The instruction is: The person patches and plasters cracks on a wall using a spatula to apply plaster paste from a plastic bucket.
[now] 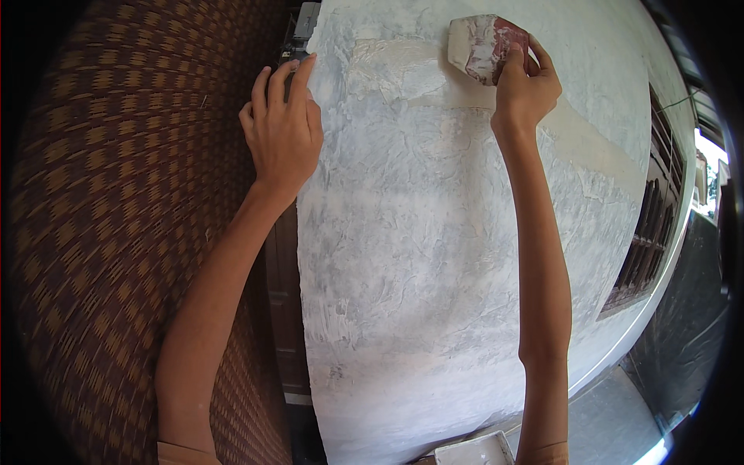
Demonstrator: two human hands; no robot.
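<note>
High on the wall, my right hand (531, 93) grips a flat maroon scraper (508, 46) coated with whitish filler, its pale broad side to the left. The scraper lies against or very close to the whitewashed wall (411, 256), over a band of fresh cream-coloured filler (395, 66). My left hand (283, 132) is at the wall's left edge with fingers apart and holding nothing. Its fingertips reach up beside the corner, and I cannot tell how firmly they touch it. Both arms are raised.
A brown woven bamboo panel (116, 201) stands close on the left, with a dark wooden door (287, 325) in the narrow gap. To the right is a barred window (651, 209). Low down, a whitish tray-like container (469, 449) sits near the wall's foot. Dark sheeting (682, 310) hangs at far right.
</note>
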